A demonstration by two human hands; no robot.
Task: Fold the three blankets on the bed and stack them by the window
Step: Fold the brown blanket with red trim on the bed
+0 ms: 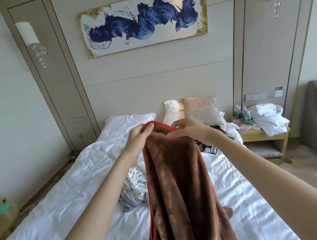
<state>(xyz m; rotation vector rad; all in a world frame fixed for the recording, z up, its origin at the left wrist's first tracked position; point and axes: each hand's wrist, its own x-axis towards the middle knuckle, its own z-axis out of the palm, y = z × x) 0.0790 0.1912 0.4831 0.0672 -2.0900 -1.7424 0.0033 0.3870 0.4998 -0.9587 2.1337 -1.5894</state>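
- While the brown blanket [180, 187] hangs over the bed [63, 201], left hand [139, 138] and right hand [189, 129] each pinch its red-trimmed top edge.
- Held high, likely to find corners.
- White patterned blanket [136, 182] lies crumpled beneath.

The wide bed [63, 201] in rumpled white linen carries a flat white pillow [130, 121] at its head, an upright white pillow [173, 110] beside a beige patterned square cushion [202, 112], a crumpled white black-dotted blanket [135, 184] mid-mattress, and small dark items [210, 149] near its right edge.
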